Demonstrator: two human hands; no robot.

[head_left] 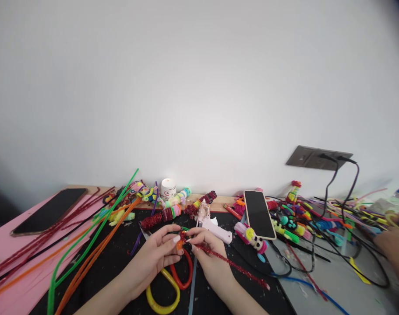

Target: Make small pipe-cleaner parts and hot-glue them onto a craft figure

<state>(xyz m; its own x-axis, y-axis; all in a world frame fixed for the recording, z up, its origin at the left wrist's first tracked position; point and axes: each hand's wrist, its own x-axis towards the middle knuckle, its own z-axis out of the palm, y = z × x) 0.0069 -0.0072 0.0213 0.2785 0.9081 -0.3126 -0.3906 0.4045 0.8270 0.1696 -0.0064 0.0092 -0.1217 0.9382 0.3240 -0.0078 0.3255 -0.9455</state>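
Observation:
My left hand (150, 258) and my right hand (214, 256) meet over the black mat, both closed in a pinch. Between them is a small red and orange piece, mostly hidden by the fingers. A red tinsel pipe cleaner (238, 262) runs from my right fingers down to the right, its end free. Just below my hands lie scissor-like loop handles, one a yellow loop (163, 308) and one a red loop (185, 285). A clear glue stick (192, 284) lies between my wrists. Behind my right hand rests a white glue gun (219, 231).
Loose pipe cleaners (97, 232) spread over a pink sheet (25, 275) and a phone (50, 210) on the left. Another phone (260, 214), finished-looking pipe cleaner figures (253, 238), a paper cup (168, 189) and black cables (330, 188) stand behind. Another person's hand (393, 245) is at right.

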